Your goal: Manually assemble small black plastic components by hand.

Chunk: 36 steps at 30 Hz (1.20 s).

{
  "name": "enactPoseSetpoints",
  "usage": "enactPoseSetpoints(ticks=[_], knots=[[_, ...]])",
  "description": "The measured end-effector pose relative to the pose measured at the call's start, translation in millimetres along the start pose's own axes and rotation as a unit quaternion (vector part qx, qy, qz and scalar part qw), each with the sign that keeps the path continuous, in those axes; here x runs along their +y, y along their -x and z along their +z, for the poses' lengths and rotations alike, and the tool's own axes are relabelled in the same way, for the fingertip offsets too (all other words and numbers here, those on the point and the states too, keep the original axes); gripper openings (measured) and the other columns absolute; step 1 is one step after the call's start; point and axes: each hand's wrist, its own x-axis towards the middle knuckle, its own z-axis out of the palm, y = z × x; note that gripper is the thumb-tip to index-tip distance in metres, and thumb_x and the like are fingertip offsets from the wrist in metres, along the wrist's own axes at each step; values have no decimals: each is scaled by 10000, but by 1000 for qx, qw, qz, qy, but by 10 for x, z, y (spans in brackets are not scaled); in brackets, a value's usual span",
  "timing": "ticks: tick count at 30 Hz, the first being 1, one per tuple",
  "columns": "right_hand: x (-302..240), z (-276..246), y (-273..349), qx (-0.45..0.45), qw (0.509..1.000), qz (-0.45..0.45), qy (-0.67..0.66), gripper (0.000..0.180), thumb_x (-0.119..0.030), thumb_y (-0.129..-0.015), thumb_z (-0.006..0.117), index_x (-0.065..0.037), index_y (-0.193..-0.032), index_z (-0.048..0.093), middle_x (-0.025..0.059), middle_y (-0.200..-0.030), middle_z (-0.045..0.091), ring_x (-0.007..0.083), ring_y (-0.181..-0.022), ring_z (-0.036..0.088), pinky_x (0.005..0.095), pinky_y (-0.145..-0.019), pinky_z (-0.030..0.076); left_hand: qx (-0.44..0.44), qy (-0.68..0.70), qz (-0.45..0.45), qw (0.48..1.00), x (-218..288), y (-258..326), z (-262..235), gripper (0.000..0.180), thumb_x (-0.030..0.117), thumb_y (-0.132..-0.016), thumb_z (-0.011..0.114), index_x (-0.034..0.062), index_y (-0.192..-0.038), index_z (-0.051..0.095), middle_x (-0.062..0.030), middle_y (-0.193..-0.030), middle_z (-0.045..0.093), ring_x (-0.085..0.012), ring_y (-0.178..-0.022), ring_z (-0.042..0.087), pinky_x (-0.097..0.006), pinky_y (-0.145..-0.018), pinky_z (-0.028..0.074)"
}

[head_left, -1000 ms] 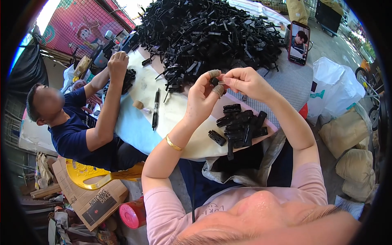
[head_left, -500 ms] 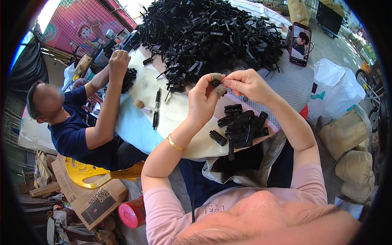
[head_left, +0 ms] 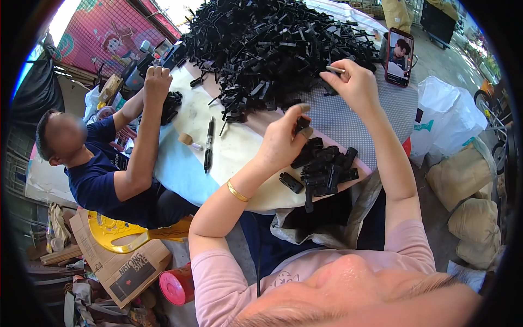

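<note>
My left hand (head_left: 283, 139) is closed around a small black plastic part (head_left: 300, 125), over the near side of the table. Cloth-like wraps cover its thumb and index fingertip. My right hand (head_left: 357, 84), raised at the right edge of the big pile of black plastic parts (head_left: 278, 49), pinches a slim rod-like thing (head_left: 336, 70) whose kind I cannot make out. Just under those fingers shows a black piece (head_left: 328, 87); whether they touch it, I cannot tell. Close to my left hand lies a smaller heap of black parts (head_left: 327, 171), with one part (head_left: 291, 182) apart from it.
A black marker (head_left: 209, 144) and a tape roll (head_left: 185, 138) lie left on the table (head_left: 188, 171). A phone (head_left: 400, 57) stands upright at the right. Another person (head_left: 103, 158) works at the left side. White bags (head_left: 444, 117) sit beyond the table's right edge.
My hands have moved apart. The right went up and right to the pile's edge; the left dropped slightly toward the small heap, still holding a black part.
</note>
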Motion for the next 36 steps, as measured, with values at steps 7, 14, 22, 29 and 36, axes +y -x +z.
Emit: enactPoseSetpoints(ticks=[7,14,22,29,36], knots=[[369,182,-161,-66,995,33,60,261,-281,-708,659,-39,-803,662,134,-726,644,254,-676,635,342,-612,489,-146,-71,98,982,70,26,-21,342,9,-725,507,-1,-1068,502,-205,-931,575,-365,-886,540,-405,-762,442],[73,150,4,-148,931,88,-321,182,-157,-739,673,10,-808,652,-7,-649,592,29,-576,496,175,-508,385,-92,12,26,995,-51,0,-45,441,37,-786,567,-8,-1198,419,-141,-1083,562,-202,-1003,548,-309,-868,424],[-177,264,268,-271,886,-69,-371,115,-31,-742,661,20,-841,631,25,-745,634,36,-661,544,180,-596,444,-18,528,-107,842,-175,-133,-318,415,145,-831,590,31,-1188,411,-152,-1167,504,-219,-1015,540,-324,-877,447],[-226,268,306,-281,901,-149,-294,149,-53,-708,682,19,-830,635,50,-698,621,61,-619,536,210,-572,437,-26,574,-50,817,-102,-136,-375,463,59,-779,623,79,-1191,413,-163,-1149,514,-247,-983,564,-364,-866,452],[-172,167,231,-193,903,-24,-383,134,-77,-824,526,16,-866,613,12,-704,595,42,-620,500,180,-559,403,52,433,-32,899,-59,-127,-314,388,-66,-781,558,59,-1121,420,-148,-1080,546,-234,-916,589,-314,-795,478]])
